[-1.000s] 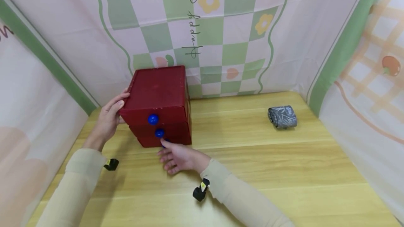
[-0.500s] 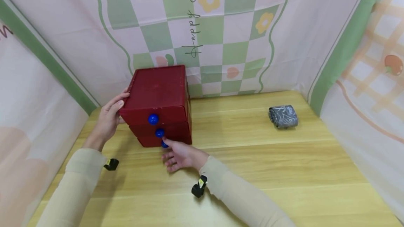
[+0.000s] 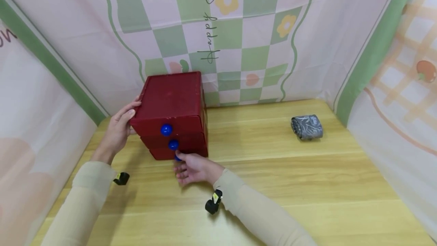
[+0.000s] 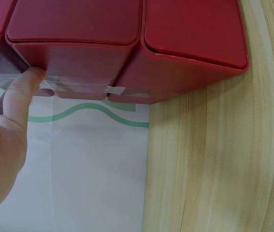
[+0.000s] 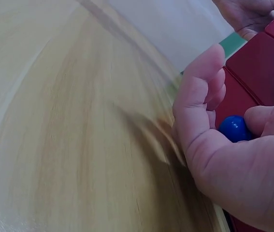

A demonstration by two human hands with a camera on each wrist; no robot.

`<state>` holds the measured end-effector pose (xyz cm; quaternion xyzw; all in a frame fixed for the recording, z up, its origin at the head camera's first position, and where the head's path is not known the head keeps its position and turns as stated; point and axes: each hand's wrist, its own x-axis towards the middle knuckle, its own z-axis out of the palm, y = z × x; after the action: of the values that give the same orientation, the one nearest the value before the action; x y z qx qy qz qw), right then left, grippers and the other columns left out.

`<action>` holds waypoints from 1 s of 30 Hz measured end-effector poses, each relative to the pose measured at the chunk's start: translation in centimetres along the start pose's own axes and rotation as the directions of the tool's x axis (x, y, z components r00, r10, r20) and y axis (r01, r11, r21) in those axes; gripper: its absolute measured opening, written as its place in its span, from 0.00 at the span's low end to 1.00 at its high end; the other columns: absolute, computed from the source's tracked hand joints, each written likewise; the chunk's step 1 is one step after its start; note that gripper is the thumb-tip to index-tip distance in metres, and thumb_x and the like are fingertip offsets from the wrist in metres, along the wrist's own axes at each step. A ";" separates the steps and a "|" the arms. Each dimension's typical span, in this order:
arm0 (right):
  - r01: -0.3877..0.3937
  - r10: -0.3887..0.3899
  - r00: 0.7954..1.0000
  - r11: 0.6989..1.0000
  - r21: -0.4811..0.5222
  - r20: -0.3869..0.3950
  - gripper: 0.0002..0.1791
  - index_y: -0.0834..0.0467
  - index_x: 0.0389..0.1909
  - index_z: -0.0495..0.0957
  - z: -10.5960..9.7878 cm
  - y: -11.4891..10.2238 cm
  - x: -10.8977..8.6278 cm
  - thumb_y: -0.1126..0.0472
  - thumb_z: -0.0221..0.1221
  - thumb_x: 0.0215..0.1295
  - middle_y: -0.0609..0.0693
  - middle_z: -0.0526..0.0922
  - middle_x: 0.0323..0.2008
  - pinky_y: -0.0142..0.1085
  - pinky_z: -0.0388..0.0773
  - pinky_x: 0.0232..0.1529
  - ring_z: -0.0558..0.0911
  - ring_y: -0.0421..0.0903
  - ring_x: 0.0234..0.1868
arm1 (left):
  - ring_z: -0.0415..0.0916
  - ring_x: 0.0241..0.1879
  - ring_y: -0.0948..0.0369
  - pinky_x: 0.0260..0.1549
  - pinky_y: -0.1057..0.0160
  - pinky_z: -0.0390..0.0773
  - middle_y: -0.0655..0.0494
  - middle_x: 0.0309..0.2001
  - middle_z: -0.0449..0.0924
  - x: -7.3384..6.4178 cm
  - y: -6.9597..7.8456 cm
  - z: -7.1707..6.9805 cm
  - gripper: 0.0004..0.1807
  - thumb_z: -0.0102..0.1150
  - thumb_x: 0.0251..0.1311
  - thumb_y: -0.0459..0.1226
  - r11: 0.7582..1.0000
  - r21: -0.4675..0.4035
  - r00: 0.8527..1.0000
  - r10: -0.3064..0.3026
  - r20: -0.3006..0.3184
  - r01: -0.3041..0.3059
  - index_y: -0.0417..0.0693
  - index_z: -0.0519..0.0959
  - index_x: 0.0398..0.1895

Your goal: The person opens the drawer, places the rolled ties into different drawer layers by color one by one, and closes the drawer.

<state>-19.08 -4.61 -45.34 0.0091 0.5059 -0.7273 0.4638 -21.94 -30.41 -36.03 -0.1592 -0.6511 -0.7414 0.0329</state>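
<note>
A red drawer box [image 3: 172, 96] with three stacked drawers stands at the left of the table, each drawer front bearing a round blue knob. My left hand [image 3: 117, 130] rests against the box's left side near the top, its fingers fairly straight; the left wrist view shows a finger touching the red wall. Low at the front, my right hand [image 3: 194, 168] pinches the bottom blue knob [image 5: 234, 128] between thumb and curled fingers. The middle knob [image 3: 173, 144] and top knob [image 3: 166, 130] are above it. All the drawers look closed.
A rolled grey patterned cloth bundle [image 3: 307, 127] lies at the right on the wooden table [image 3: 273, 185]. Behind the box hangs a checked fabric backdrop [image 3: 225, 48], and fabric walls stand at both sides.
My right hand has shifted slightly at the bottom knob, its thumb leaving more of the knob visible half a second ago. The left hand and the box keep their place.
</note>
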 end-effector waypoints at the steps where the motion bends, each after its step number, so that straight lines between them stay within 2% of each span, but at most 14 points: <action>1: -0.003 0.003 1.000 1.000 0.004 0.001 0.21 0.60 0.50 0.70 0.0 0.0 0.0 0.44 0.44 0.81 0.52 0.75 0.36 0.36 0.76 0.33 0.73 0.44 0.31 | 0.77 0.58 0.60 0.33 0.63 0.85 0.53 0.81 0.49 0.0 0.0 0.0 0.18 0.46 0.80 0.40 1.000 -0.003 1.000 0.000 0.002 0.000 0.52 0.78 0.65; 8: -0.004 0.004 1.000 1.000 0.010 -0.005 0.22 0.61 0.51 0.70 -0.1 0.0 0.1 0.44 0.46 0.81 0.52 0.75 0.35 0.36 0.77 0.33 0.74 0.45 0.30 | 0.78 0.57 0.61 0.32 0.63 0.85 0.53 0.81 0.48 0.1 0.0 0.1 0.18 0.47 0.79 0.41 1.000 -0.006 1.000 -0.002 -0.008 0.002 0.52 0.78 0.66; 19: 0.009 -0.009 1.000 1.000 -0.003 -0.013 0.25 0.64 0.58 0.68 0.0 0.4 0.2 0.44 0.45 0.81 0.52 0.75 0.35 0.37 0.78 0.32 0.74 0.45 0.30 | 0.80 0.55 0.61 0.31 0.63 0.85 0.54 0.81 0.49 0.1 -0.3 -0.1 0.19 0.47 0.79 0.40 1.000 -0.017 1.000 0.009 0.010 -0.009 0.51 0.77 0.67; 30: 0.021 -0.021 1.000 1.000 -0.015 -0.010 0.21 0.59 0.48 0.69 0.2 0.5 0.0 0.43 0.44 0.81 0.51 0.75 0.33 0.37 0.78 0.31 0.75 0.45 0.28 | 0.79 0.55 0.61 0.32 0.63 0.85 0.53 0.81 0.49 0.1 0.0 0.1 0.18 0.47 0.79 0.40 1.000 -0.008 1.000 0.007 0.006 -0.007 0.52 0.77 0.66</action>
<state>-18.65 -4.78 -45.57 0.0039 0.5135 -0.7284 0.4537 -22.01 -30.30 -36.02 -0.1637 -0.6478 -0.7433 0.0327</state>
